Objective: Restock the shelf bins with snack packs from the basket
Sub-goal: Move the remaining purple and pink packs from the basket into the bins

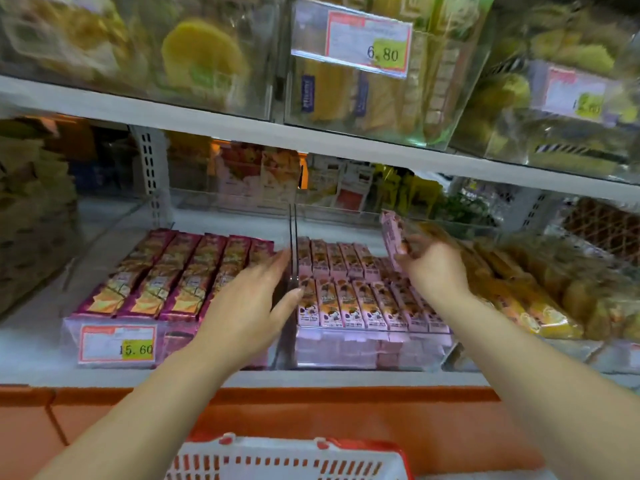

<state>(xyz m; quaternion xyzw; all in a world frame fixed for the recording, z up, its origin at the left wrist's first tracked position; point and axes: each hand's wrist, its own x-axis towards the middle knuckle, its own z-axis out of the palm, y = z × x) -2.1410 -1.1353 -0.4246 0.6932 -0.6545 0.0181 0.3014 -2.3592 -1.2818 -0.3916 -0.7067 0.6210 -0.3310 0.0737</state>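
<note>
My right hand (433, 268) pinches a pink snack pack (392, 235), held upright above the back right of a clear bin (374, 355) filled with rows of matching pink packs (360, 299). My left hand (249, 306) is open, fingers straight, hovering over the right end of the neighbouring clear bin (72, 337) of magenta packs (166, 278), its fingertips near the divider between the two bins. A red-and-white basket (287, 459) sits at the bottom edge below my arms; its contents are hidden.
A white shelf (311, 136) runs just above the bins and carries clear bins of yellow snacks with price tags. Yellow-wrapped packs (526, 299) fill the bin to the right. Brown bagged snacks (31, 216) stand at far left. An orange ledge (104, 410) fronts the shelf.
</note>
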